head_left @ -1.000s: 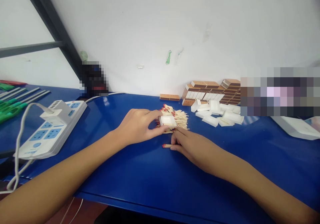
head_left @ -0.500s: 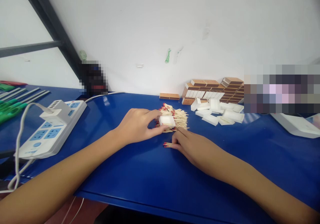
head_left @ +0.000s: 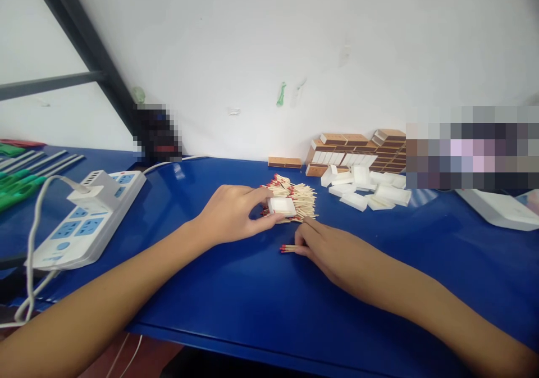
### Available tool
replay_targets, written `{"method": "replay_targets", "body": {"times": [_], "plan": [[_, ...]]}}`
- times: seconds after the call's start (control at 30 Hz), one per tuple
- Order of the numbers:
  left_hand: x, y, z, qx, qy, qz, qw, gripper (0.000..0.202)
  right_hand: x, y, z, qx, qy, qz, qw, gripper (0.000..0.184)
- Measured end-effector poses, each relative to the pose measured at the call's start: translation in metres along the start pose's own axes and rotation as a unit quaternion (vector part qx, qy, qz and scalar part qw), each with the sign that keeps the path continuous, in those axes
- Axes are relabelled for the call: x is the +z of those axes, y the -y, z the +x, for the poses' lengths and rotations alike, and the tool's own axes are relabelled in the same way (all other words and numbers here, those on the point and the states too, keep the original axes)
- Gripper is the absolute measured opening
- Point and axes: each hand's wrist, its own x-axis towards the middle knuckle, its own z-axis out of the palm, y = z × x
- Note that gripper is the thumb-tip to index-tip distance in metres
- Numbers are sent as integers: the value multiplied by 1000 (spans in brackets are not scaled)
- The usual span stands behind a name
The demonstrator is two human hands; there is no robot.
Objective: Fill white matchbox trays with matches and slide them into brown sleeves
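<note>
The left hand [head_left: 229, 215] grips one small white open cardboard tray [head_left: 283, 206] between thumb and fingers, at the near edge of one loose pile of red-tipped wooden matches [head_left: 302, 197] on the blue table [head_left: 236, 299]. The right hand [head_left: 326, 247], fingers curled nearly closed, pinches one small bundle of matches [head_left: 288, 248] against the table. The bundle lies just nearside of the tray, apart from it, with its long axis left-right and heads leftward. The right hand is nearer to it. Matches in bundle: count indeterminate.
</note>
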Motion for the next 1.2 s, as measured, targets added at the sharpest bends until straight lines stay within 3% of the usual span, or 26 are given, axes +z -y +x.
{"method": "replay_targets", "body": {"times": [0.13,0.37,0.63,0.83,1.1,1.2], "plan": [[1,-1,-1,1,10,-7,1000,36,-17,-7,-4,28,-11,76,997,20],[6,-18,-6,32,16,-43,998,40,-29,-13,-2,38,-120,88,988,18],[8,-29,-5,41,-34,-78,995,41,-25,-4,0,30,-95,105,990,13],[8,-25,-5,22,-10,-81,996,42,-23,-11,0,4,-94,59,994,11],[8,-25,-5,31,-8,-86,996,41,-25,-12,0,-15,-118,36,992,9],[6,-23,-4,18,-13,-100,995,40,-27,-14,1,-14,-164,37,986,8]]}}
